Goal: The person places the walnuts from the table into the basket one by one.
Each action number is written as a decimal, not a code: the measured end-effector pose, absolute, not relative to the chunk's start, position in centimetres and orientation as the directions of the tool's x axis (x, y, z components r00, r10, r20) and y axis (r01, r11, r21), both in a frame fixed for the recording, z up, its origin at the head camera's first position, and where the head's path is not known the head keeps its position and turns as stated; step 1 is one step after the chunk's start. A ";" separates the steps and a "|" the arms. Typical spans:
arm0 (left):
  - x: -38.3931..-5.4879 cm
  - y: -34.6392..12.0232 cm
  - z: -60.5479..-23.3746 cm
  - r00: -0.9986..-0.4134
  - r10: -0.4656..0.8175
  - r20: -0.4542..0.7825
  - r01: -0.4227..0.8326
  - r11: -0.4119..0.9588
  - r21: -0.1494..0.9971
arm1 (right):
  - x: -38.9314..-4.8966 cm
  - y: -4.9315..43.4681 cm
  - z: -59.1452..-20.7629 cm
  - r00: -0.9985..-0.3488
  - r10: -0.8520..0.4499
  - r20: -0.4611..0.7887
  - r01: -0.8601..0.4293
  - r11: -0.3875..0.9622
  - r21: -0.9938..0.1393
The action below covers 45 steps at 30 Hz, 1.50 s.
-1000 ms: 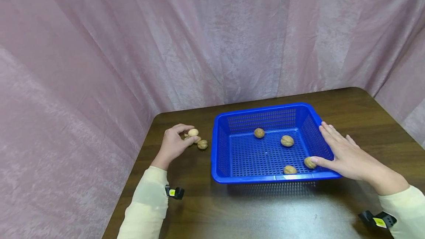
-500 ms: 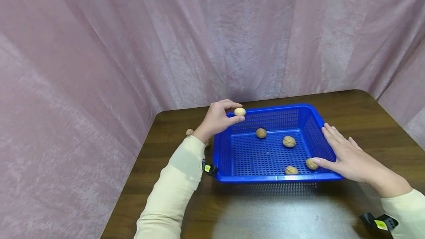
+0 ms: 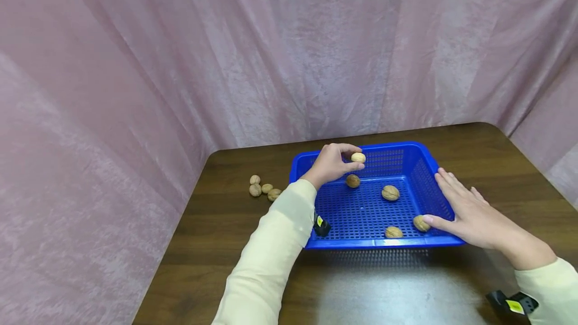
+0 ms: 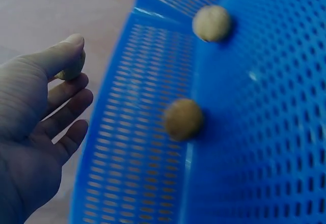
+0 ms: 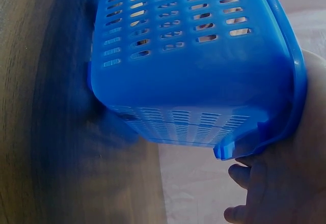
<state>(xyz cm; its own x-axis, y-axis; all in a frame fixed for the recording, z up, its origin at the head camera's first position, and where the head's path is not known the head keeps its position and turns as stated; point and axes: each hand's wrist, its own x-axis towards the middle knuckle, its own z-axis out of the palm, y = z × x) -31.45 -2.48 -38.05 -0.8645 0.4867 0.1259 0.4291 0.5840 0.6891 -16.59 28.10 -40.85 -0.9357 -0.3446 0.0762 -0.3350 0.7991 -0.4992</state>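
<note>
My left hand [image 3: 333,164] pinches a pale walnut [image 3: 358,158] between thumb and fingers, over the back left part of the blue plastic basket [image 3: 379,242]. In the left wrist view the same walnut [image 4: 72,70] shows at the fingertips of the left hand [image 4: 35,102]. Several walnuts lie on the basket floor, one brown walnut [image 3: 353,181] just below that hand. My right hand [image 3: 471,214] rests on the basket's right rim with straight fingers, its thumb reaching inside by a walnut [image 3: 421,223]. The right wrist view catches only part of this hand [image 5: 285,183].
Several walnuts [image 3: 255,190] lie in a small group on the brown wooden table [image 3: 217,224], left of the basket; my left sleeve [image 3: 275,245] passes close to them. A pink curtain [image 3: 289,64] hangs behind the table.
My left hand has lifted the walnut from the group on the table and carried it right, over the basket. The right hand has stayed at the rim.
</note>
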 end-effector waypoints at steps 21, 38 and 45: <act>-31.9 -2.0 -41.7 -0.822 0.569 -0.028 0.428 0.649 0.629 | -16.6 28.1 -40.9 -0.929 -0.360 0.086 -0.353 0.790 -0.501; -32.0 -2.0 -42.3 -0.795 0.600 -0.092 0.417 0.650 0.635 | -16.6 28.1 -41.0 -0.928 -0.362 0.085 -0.352 0.785 -0.510; -31.9 -2.0 -42.0 -0.792 0.602 -0.099 0.422 0.658 0.623 | -16.7 28.1 -40.8 -0.930 -0.360 0.074 -0.345 0.786 -0.513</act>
